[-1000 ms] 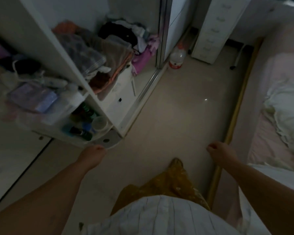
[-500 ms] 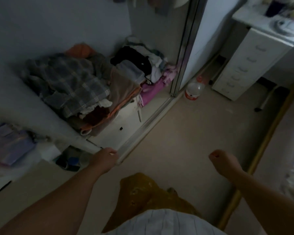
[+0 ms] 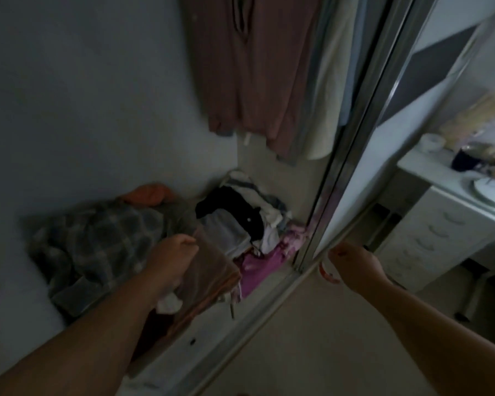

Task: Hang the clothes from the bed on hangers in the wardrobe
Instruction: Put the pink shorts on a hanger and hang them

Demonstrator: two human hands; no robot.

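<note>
The wardrobe stands open, its inner wall a flat, matte pale panel, with a metal sliding-door frame running diagonally up the right side. On the wardrobe's lower shelf lies a heap of soft, crumpled cloth: a grey checked garment at the left, an orange piece behind it, a brown folded fabric with an orange edge in front, then black and white items and a pink-purple cloth against the door frame. Above them a dusty-pink garment hangs with its long axis vertical, hem downward, beside pale hanging pieces. The left hand rests on the brown fabric, fingers curled down against it; whether they grip it cannot be told in the dim, blurred view. The right hand is held in the air near the foot of the door frame, fingers loosely curled in, empty. To the right a white drawer unit carries small clutter on its worktop. The bed is out of view, so the clothes on it cannot be located.
</note>
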